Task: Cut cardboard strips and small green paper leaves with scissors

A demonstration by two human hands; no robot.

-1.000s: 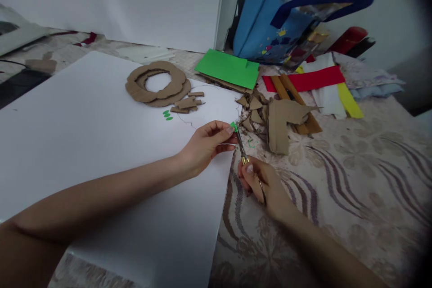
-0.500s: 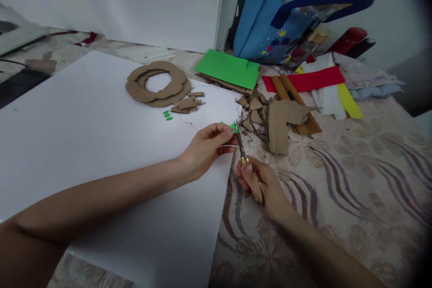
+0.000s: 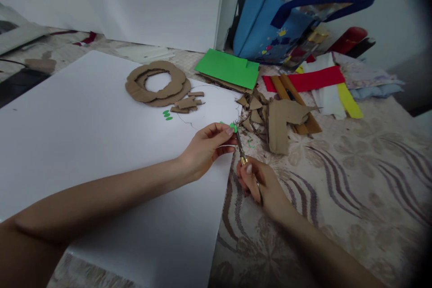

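Observation:
Between the thumb and fingers of my left hand [image 3: 209, 148] is a small piece of green paper [image 3: 233, 127], held over the right edge of a white board [image 3: 118, 144]. My right hand [image 3: 258, 182] grips a pair of scissors [image 3: 240, 146] with gold-coloured handles, its blades right at the green paper. Several small green leaf-shaped cutouts [image 3: 167, 115] lie on the board, left of my hands. Beyond them are scalloped cardboard rings [image 3: 177, 83], one overlapping the other, and a little pile of cardboard strips [image 3: 186, 104].
A green sheet [image 3: 226, 68] rests on cardboard at the back. Cardboard scraps [image 3: 255, 104] and a larger cardboard offcut [image 3: 278, 130] lie right of the board. Red [image 3: 310, 79] and yellow strips [image 3: 353, 102] are farther right. A blue bag [image 3: 259, 22] stands behind.
The scissors have shifted very slightly left, and their handle loop looks narrower as the right hand closes a little. My left hand stays almost still with the green paper.

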